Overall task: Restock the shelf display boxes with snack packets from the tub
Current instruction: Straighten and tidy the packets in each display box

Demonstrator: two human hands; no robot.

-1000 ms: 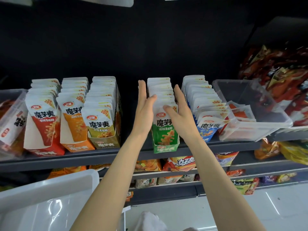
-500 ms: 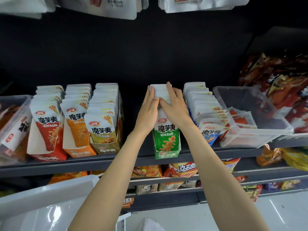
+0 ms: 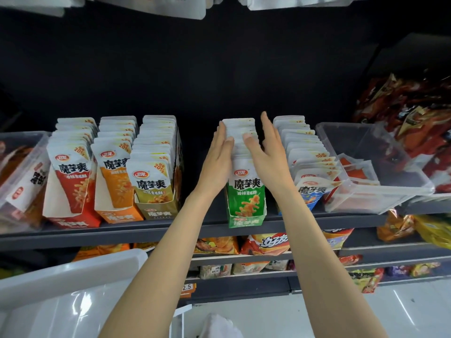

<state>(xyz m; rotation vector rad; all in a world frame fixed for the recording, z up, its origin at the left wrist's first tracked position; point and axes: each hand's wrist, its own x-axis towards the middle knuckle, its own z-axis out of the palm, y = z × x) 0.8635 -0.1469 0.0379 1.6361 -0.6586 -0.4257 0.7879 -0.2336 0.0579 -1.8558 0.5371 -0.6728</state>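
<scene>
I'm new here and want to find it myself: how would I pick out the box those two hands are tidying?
Look along the dark shelf holding upright snack boxes. Past the gap right of the red, orange and olive boxes stands the green display box, with the left hand and right hand flat against its packets. It is the only green one; its right neighbour is blue.

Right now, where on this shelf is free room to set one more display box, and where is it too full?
One bare gap lies on the shelf between the yellow-green box and the green box, where the left hand reaches. The three left boxes stand tightly together. Right of the green box, the blue box and clear tub crowd closely.
</scene>
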